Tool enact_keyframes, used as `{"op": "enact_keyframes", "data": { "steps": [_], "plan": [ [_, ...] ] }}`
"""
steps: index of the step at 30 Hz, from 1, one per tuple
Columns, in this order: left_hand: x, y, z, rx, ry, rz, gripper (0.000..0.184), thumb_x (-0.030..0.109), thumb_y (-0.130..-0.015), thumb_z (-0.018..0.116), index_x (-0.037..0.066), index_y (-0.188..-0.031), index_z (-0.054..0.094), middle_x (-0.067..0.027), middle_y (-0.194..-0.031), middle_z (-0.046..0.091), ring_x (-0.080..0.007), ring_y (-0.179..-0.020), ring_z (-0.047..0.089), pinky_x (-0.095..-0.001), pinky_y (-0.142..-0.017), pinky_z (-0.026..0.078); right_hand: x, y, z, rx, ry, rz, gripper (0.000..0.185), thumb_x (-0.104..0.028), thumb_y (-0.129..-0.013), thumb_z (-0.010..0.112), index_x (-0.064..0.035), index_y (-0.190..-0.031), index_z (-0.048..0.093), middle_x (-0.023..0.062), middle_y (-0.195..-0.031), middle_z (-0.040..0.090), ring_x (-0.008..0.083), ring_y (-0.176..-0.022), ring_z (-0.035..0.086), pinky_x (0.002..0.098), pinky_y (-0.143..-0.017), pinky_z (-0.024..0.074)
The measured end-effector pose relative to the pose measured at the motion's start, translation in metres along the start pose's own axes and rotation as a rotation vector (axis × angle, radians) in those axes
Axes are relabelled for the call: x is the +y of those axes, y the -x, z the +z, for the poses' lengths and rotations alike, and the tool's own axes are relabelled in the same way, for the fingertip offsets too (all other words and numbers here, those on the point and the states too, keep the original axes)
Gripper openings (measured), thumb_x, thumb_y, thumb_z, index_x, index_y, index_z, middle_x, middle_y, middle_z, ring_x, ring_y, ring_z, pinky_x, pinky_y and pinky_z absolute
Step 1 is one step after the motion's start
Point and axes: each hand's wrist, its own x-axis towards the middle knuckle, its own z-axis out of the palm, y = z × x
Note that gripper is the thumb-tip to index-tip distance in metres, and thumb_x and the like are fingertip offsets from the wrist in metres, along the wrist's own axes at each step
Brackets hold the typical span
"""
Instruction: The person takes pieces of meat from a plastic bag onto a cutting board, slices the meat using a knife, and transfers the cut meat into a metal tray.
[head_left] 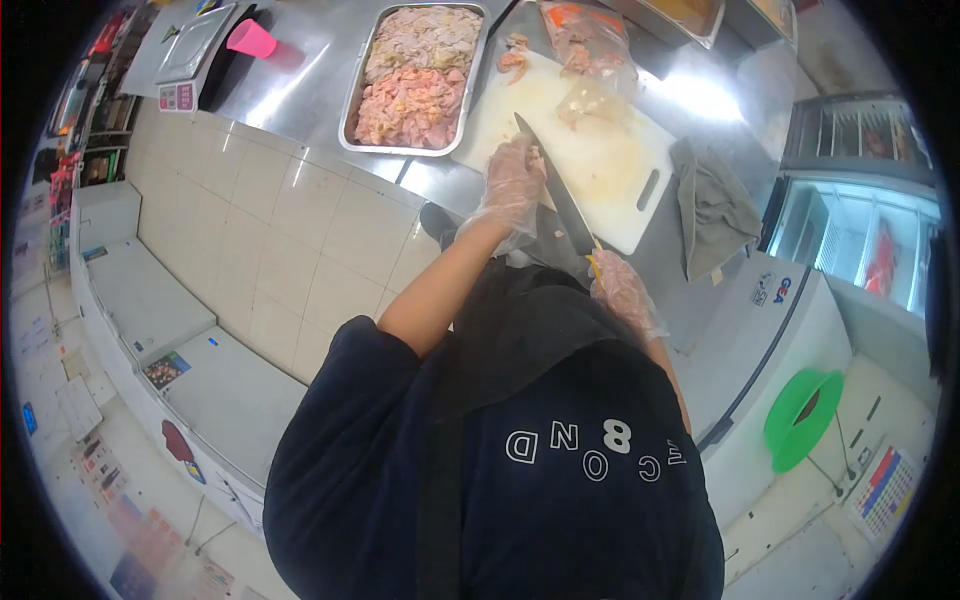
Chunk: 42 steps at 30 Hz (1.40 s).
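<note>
My right hand (622, 290), in a clear plastic glove, is closed round the yellow handle of a long knife (565, 195). The blade points away from me over the near edge of a white cutting board (600, 155). My left hand (514, 180), gloved too, is beside the blade at the board's left part, its fingers curled over small pale bits of meat (538, 160). Left of the board, a metal tray (345, 120) holds cut meat, paler at the far end and pinker near me. A plastic bag with meat (592, 45) lies at the board's far edge.
A grey cloth (713, 210) lies right of the board. Metal containers (685, 15) stand at the far right. A pink cup (250, 39) and a scale (180, 95) are at the left. A green lid-like object (803, 420) is at the right, near a white freezer (790, 330).
</note>
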Motion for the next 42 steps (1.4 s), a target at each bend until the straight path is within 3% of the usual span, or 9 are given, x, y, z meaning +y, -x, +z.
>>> {"op": "enact_keyframes", "data": {
  "steps": [7, 11, 14, 15, 21, 27, 29, 36, 42],
  "plan": [
    [0.042, 0.000, -0.065, 0.394, -0.139, 0.172, 0.018, 0.008, -0.093, 0.065, 0.005, -0.110, 0.068, -0.0076, -0.082, 0.070, -0.0159, -0.079, 0.068, -0.0343, -0.074, 0.056, -0.052, -0.028, 0.002, 0.027, 0.058, -0.225, 0.047, -0.043, -0.110, 0.044, -0.0012, -0.112, 0.064, 0.0224, -0.087, 0.067, 0.0397, -0.081, 0.064, 0.0471, -0.075, 0.0499],
    [0.056, -0.018, -0.139, 0.430, -0.141, -0.018, 0.020, 0.012, -0.096, 0.062, 0.006, -0.113, 0.067, -0.0126, -0.089, 0.072, -0.0290, -0.084, 0.070, -0.0413, -0.078, 0.055, -0.143, -0.060, -0.004, -0.151, 0.010, -0.023, 0.043, -0.043, -0.109, 0.047, -0.0019, -0.113, 0.058, 0.0253, -0.085, 0.067, 0.0448, -0.082, 0.066, 0.0498, -0.074, 0.0507],
    [0.013, -0.032, -0.173, 0.390, -0.433, 0.188, 0.025, 0.012, -0.097, 0.060, 0.004, -0.120, 0.066, -0.0193, -0.105, 0.072, -0.0370, -0.098, 0.068, -0.0457, -0.087, 0.053, -0.148, -0.071, 0.007, 0.011, 0.191, -0.072, 0.040, -0.041, -0.108, 0.050, -0.0028, -0.113, 0.056, 0.0250, -0.084, 0.067, 0.0471, -0.083, 0.066, 0.0523, -0.074, 0.0507],
    [0.001, -0.030, -0.172, 0.524, -0.493, 0.309, 0.030, 0.012, -0.097, 0.058, 0.001, -0.125, 0.063, -0.0234, -0.119, 0.067, -0.0398, -0.111, 0.064, -0.0476, -0.095, 0.051, -0.145, -0.072, 0.004, 0.015, 0.191, -0.076, 0.040, -0.041, -0.108, 0.050, -0.0028, -0.113, 0.056, 0.0250, -0.084, 0.067, 0.0471, -0.083, 0.066, 0.0523, -0.074, 0.0507],
    [0.028, -0.011, -0.155, 0.452, -0.352, 0.161, 0.034, 0.012, -0.097, 0.059, -0.001, -0.128, 0.060, -0.0252, -0.126, 0.063, -0.0422, -0.122, 0.058, -0.0489, -0.106, 0.046, -0.052, -0.046, -0.025, 0.302, 0.442, -0.281, 0.032, -0.032, -0.100, 0.064, -0.0045, -0.116, 0.062, 0.0212, -0.094, 0.070, 0.0421, -0.087, 0.067, 0.0528, -0.077, 0.0515],
    [0.037, -0.021, -0.096, 0.449, -0.366, 0.341, 0.039, 0.014, -0.096, 0.063, -0.004, -0.130, 0.059, -0.0265, -0.131, 0.059, -0.0408, -0.129, 0.053, -0.0493, -0.110, 0.043, -0.006, -0.045, -0.038, 0.434, 0.598, -0.202, 0.037, -0.029, -0.096, 0.069, -0.0061, -0.124, 0.064, 0.0164, -0.104, 0.068, 0.0355, -0.097, 0.066, 0.0474, -0.082, 0.0528],
    [0.040, -0.028, -0.080, 0.371, -0.369, 0.401, 0.043, 0.017, -0.096, 0.063, -0.003, -0.134, 0.059, -0.0273, -0.134, 0.057, -0.0416, -0.131, 0.051, -0.0502, -0.112, 0.041, 0.006, -0.046, -0.037, 0.600, 0.700, -0.385, 0.038, -0.027, -0.093, 0.072, -0.0070, -0.124, 0.064, 0.0150, -0.105, 0.067, 0.0352, -0.102, 0.064, 0.0465, -0.087, 0.0524],
    [0.046, -0.019, -0.056, 0.204, -0.373, 0.408, 0.054, 0.017, -0.090, 0.069, -0.002, -0.139, 0.056, -0.0263, -0.143, 0.052, -0.0408, -0.138, 0.046, -0.0493, -0.116, 0.036, -0.069, -0.022, -0.095, 0.700, 0.505, -0.304, 0.039, -0.022, -0.088, 0.076, -0.0066, -0.123, 0.065, 0.0147, -0.114, 0.067, 0.0372, -0.107, 0.063, 0.0483, -0.096, 0.0503],
    [0.018, -0.010, -0.040, 0.207, -0.433, 0.386, 0.055, 0.017, -0.091, 0.068, 0.000, -0.141, 0.055, -0.0285, -0.146, 0.048, -0.0413, -0.142, 0.043, -0.0510, -0.117, 0.035, -0.103, 0.027, -0.128, 0.461, 0.848, -0.322, 0.031, -0.023, -0.093, 0.070, -0.0092, -0.121, 0.066, 0.0114, -0.116, 0.068, 0.0289, -0.111, 0.065, 0.0434, -0.098, 0.0508]
  ]
}}
